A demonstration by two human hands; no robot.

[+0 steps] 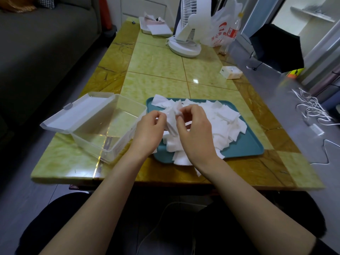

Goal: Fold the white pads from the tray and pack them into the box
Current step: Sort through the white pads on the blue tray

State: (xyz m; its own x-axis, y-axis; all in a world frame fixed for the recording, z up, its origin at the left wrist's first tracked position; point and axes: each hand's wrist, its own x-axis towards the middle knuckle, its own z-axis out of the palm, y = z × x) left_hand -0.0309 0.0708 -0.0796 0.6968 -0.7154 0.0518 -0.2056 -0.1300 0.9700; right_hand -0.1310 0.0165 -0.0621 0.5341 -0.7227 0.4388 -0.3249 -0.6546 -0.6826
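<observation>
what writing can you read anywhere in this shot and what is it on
"开心": red print on the white plastic bag; the characters after it are blurred.
Bottle label: too blurred to read.
Small white box: marks too small to read.

Cut off by the top edge: head of the fan [189, 26]. Covered by the left hand [149, 133] and wrist: near-left corner of the tray [246, 144]. Partly covered by fingers of the right hand [195, 133]: the pinched pad [170, 116], fold state indeterminate. Too small to read: label on the bottle [232, 30].
</observation>
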